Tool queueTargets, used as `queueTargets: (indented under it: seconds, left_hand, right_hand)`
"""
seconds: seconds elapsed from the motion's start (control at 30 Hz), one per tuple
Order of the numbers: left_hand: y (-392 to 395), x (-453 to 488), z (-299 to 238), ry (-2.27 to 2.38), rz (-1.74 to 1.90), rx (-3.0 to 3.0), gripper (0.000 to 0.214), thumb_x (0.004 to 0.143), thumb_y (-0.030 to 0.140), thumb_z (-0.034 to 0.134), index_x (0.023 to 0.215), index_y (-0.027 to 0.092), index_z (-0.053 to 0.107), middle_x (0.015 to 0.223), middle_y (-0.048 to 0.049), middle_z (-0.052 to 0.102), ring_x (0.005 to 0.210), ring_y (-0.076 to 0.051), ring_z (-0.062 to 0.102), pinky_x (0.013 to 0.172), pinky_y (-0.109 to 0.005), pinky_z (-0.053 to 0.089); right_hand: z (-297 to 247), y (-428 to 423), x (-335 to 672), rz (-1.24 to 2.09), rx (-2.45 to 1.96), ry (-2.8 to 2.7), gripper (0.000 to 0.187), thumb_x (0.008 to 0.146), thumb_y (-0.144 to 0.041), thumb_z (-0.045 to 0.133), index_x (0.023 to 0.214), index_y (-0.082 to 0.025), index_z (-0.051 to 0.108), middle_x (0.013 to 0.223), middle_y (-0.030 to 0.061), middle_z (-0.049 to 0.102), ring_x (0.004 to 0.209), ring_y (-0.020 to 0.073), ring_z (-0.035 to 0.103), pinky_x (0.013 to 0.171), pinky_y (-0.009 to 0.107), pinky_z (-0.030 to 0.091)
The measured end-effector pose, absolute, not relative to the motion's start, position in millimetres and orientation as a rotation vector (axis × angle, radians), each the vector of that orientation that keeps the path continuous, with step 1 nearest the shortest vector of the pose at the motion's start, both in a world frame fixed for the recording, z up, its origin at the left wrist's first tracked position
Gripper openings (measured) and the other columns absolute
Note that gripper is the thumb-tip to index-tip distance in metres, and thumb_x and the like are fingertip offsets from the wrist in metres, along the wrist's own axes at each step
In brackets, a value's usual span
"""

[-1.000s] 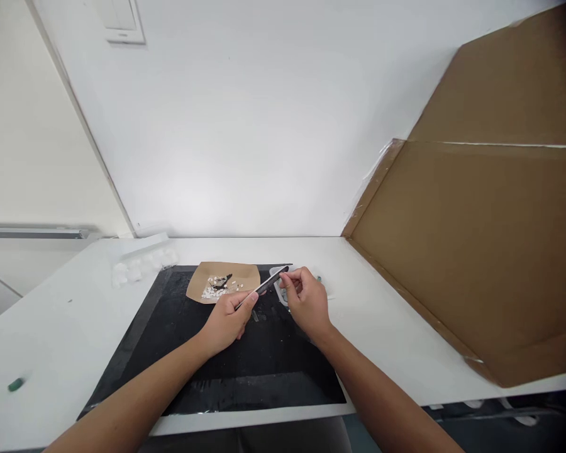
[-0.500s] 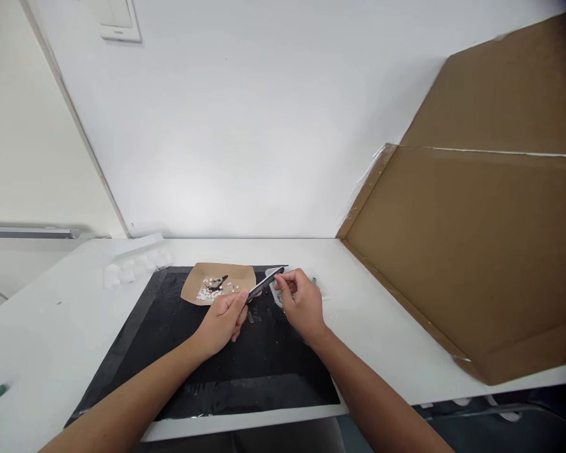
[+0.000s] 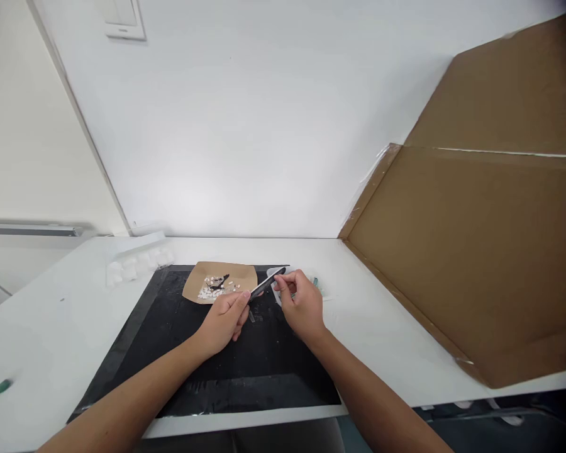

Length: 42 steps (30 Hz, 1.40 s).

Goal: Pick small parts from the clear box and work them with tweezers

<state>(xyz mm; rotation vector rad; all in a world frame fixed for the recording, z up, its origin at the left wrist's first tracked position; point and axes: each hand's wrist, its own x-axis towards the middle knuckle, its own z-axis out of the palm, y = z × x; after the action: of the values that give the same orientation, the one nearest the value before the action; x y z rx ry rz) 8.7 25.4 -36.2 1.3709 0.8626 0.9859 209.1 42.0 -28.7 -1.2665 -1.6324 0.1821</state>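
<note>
We hold a slim black tool (image 3: 266, 284) in our left hand (image 3: 224, 318), its fingers pinched around the lower end, so that the flat, glossy strip slants up toward 1 o'clock. Our right hand (image 3: 302, 306) meets the upper tip, its fingers curled and nipping at it above a small clear plastic piece (image 3: 277, 277) that we cannot make out well. Both hands sit over a matte black mat (image 3: 170, 352), rectangular and speckled with pale flecks, which lies on the smooth white bench (image 3: 387, 327). At 11 o'clock from the left hand rests a brown paper sheet (image 3: 245, 274), its corners rounded, with a scatter of tiny white bits (image 3: 207, 290) and one dark scrap on it. Farther out at 10 o'clock stands a white moulded tray (image 3: 136, 264) with bumpy pockets. A large corrugated cardboard panel (image 3: 476, 251) leans at 3 o'clock, and a small green object (image 3: 2, 385) lies at 9 o'clock.
</note>
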Motion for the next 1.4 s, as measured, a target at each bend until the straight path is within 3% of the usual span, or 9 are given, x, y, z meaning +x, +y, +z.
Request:
queueTargets:
  seconds: [0.2,0.33,0.53,0.77,1.07,1.23,1.4]
  left_hand:
    - [26.7,8.6,-36.2,0.884,1.02,1.405,0.052,0.099,0.063,0.049,0.069,0.02,0.048,0.048,0.0101,0.034,0.035,-0.006,0.029,0.034,-0.018,0.036]
    - [27.5,8.8,-37.3,0.885,1.025,1.407,0.05,0.1,0.062,0.049,0.075,0.019,0.053,0.048,0.0106,0.034,0.035,-0.006,0.029,0.034,-0.019,0.036]
    - [26.1,8.0,-37.4,0.892,0.995,1.421,0.047,0.102,0.06,0.047,0.098,0.016,0.063,0.049,0.0113,0.034,0.035,-0.007,0.029,0.034,-0.018,0.035]
    - [26.8,8.4,-35.8,0.904,1.024,1.434,0.052,0.1,0.062,0.048,0.071,0.02,0.048,0.049,0.0099,0.035,0.035,-0.006,0.032,0.034,-0.018,0.035]
    - [25.7,8.8,-39.6,0.894,0.994,1.437,0.046,0.101,0.061,0.047,0.083,0.019,0.055,0.05,0.0109,0.036,0.034,-0.007,0.032,0.034,-0.018,0.034]
    - [27.3,8.2,-39.4,0.911,1.019,1.448,0.051,0.102,0.06,0.047,0.07,0.02,0.047,0.047,0.01,0.037,0.033,-0.006,0.032,0.034,-0.018,0.032]
    - [28.9,8.1,-39.4,0.908,1.02,1.452,0.051,0.101,0.061,0.047,0.07,0.02,0.048,0.048,0.0097,0.037,0.033,-0.006,0.034,0.034,-0.018,0.034]
  right_hand:
    - [-32.2,32.7,195.0,0.085,-1.117,-1.847,0.02,0.103,-0.035,0.058,0.086,-0.024,0.062,0.079,0.0008,0.074,0.073,0.0197,0.068,0.076,0.034,0.048]
    - [-31.5,34.0,197.1,0.085,-1.177,-1.788,0.02,0.102,-0.036,0.058,0.088,-0.024,0.063,0.08,0.0002,0.076,0.074,0.0195,0.07,0.075,0.033,0.048]
    - [-29.0,43.1,209.9,0.155,-1.294,-1.645,0.019,0.103,-0.039,0.057,0.093,-0.024,0.063,0.082,0.0001,0.077,0.076,0.0198,0.072,0.074,0.033,0.049]
    - [-31.4,30.3,192.2,0.096,-1.159,-1.867,0.023,0.103,-0.038,0.055,0.085,-0.025,0.061,0.079,0.0024,0.075,0.072,0.021,0.068,0.081,0.038,0.047]
    - [-27.9,42.5,209.2,0.15,-1.283,-1.643,0.021,0.103,-0.04,0.055,0.092,-0.024,0.062,0.081,0.0013,0.076,0.076,0.0211,0.07,0.077,0.035,0.048]
    - [-30.3,35.0,198.0,0.106,-1.168,-1.83,0.022,0.103,-0.036,0.056,0.085,-0.024,0.061,0.079,0.0016,0.075,0.072,0.0201,0.067,0.081,0.037,0.047]
    - [-29.1,31.6,195.6,0.157,-1.173,-1.801,0.019,0.102,-0.035,0.058,0.086,-0.024,0.062,0.079,0.0007,0.076,0.072,0.0198,0.069,0.078,0.035,0.048]
